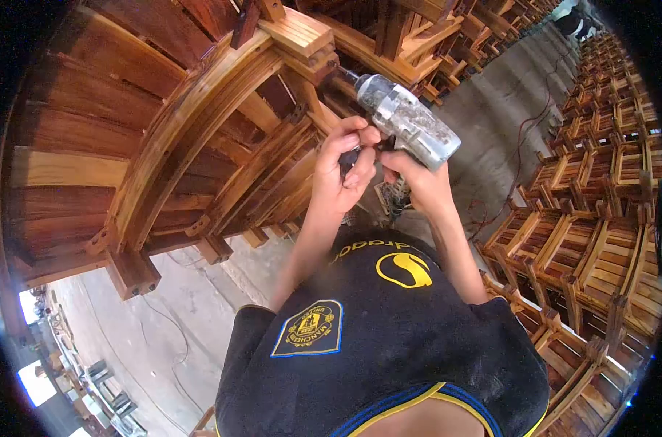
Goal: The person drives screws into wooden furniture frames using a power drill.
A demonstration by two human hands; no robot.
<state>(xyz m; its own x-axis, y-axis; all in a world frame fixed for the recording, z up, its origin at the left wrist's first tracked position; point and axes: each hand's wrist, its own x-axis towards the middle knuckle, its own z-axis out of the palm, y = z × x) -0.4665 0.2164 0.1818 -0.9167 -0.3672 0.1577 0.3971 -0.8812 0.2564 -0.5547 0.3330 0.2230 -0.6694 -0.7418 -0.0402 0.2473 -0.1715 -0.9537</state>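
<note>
A worn grey power driver (411, 120) points up and left, its bit at the end of a wooden block (298, 36) on a curved wooden frame. My right hand (418, 178) is wrapped round the driver's handle below its body. Just left of the driver, my left hand (349, 164) is raised with its fingers curled round something small and dark that I cannot make out. The curved wooden rail (174, 127) of the frame runs down to the left from the block.
Stacked wooden furniture (585, 247) fills the right side. A red hose (520, 146) lies on the grey floor (484, 116). Thin cables cross the floor (138, 328) at lower left. A person in dark clothing (571, 25) is far off at the upper right.
</note>
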